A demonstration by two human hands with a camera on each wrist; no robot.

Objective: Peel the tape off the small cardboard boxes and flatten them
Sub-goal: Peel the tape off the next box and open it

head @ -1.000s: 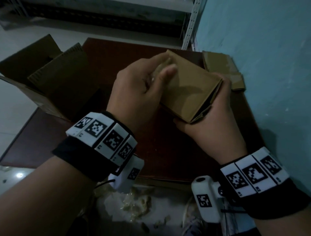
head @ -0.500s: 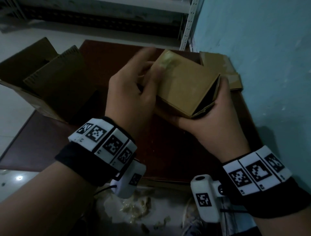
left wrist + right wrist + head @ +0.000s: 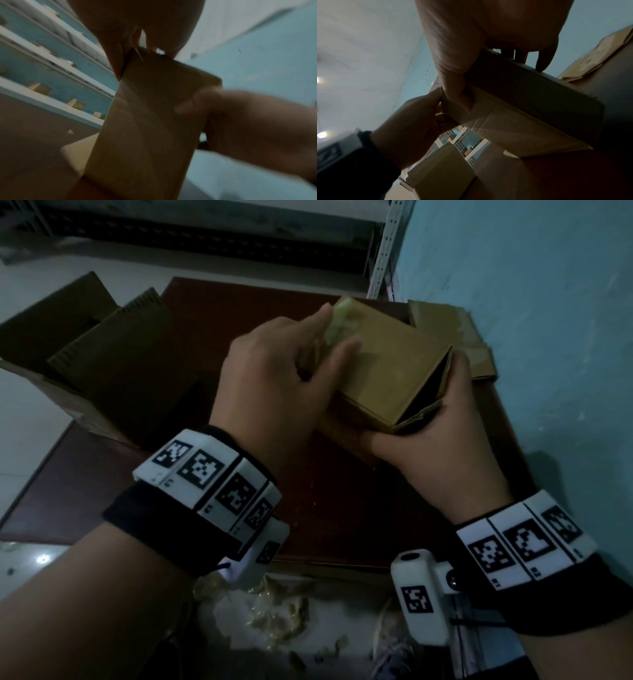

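I hold a small brown cardboard box (image 3: 387,368) above the table (image 3: 342,508). My right hand (image 3: 421,433) grips it from below, thumb under the near side and fingers up along its open right end. My left hand (image 3: 334,337) reaches over the box's left side and pinches the shiny, wrinkled tape (image 3: 340,323) at the far left corner. In the left wrist view the box (image 3: 145,121) fills the middle, with my left fingers (image 3: 118,56) at its top edge. The right wrist view shows my right thumb (image 3: 457,88) on the box (image 3: 522,115) and my left hand (image 3: 406,128) at its corner.
Flattened boxes (image 3: 448,330) lie at the table's far right against the blue wall (image 3: 548,337). A large open carton (image 3: 85,354) stands at the table's left edge. Crumpled tape scraps (image 3: 274,611) litter the floor below the near edge. Shelving (image 3: 383,244) stands behind.
My left fingers have closed from a loose spread onto the taped far corner. The box's open right end gapes wider in my right hand.
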